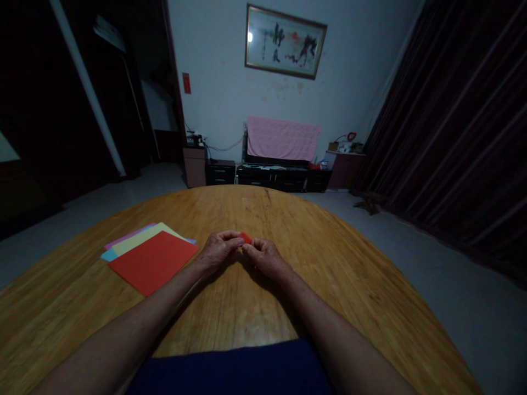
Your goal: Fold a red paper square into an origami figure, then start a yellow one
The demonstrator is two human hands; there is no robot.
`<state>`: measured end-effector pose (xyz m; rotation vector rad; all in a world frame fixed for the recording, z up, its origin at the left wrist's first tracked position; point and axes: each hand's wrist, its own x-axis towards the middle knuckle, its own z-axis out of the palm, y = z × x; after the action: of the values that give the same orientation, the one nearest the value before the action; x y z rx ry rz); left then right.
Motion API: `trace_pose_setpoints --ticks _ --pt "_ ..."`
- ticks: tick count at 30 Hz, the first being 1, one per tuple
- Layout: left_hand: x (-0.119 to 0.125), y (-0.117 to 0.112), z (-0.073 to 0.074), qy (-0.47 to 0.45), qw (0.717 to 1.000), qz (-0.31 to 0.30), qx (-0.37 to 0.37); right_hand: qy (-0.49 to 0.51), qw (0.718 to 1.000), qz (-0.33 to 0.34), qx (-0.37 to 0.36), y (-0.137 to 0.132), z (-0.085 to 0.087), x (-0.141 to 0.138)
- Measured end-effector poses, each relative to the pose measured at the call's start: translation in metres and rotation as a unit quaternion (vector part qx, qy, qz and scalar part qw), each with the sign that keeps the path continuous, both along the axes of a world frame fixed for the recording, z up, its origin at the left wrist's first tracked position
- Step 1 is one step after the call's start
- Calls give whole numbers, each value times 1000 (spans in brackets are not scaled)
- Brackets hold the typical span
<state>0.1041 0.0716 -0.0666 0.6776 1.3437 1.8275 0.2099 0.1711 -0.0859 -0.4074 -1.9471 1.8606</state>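
Note:
A small folded piece of red paper (246, 237) sits between my two hands, just above the round wooden table (329, 263). My left hand (217, 250) pinches its left side with curled fingers. My right hand (265, 257) pinches its right side, fingers closed too. Most of the red piece is hidden by my fingertips. To the left of my left hand lies a fanned stack of coloured paper sheets (153, 259), with a red sheet on top and yellow, pink and blue ones under it.
Beyond the table are a low dark cabinet (272, 176) with a pink cloth (282, 138) over it, a framed picture (285, 41) on the wall, and dark curtains (457, 126) on the right.

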Motion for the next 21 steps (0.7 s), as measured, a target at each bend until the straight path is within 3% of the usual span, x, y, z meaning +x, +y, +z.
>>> trace_pose_setpoints --ticks 5,9,15,21 --pt "-4 4 -3 27 999 16 -18 -5 1000 -9 -5 -3 8 4" --pt "-2 3 -4 31 999 16 -30 25 999 -11 -21 -3 5 5" --pt "7 3 0 44 998 35 16 26 998 -6 -57 3 -2 1" --pt "-3 5 -7 213 976 53 -16 35 996 -80 2 11 1 -2"
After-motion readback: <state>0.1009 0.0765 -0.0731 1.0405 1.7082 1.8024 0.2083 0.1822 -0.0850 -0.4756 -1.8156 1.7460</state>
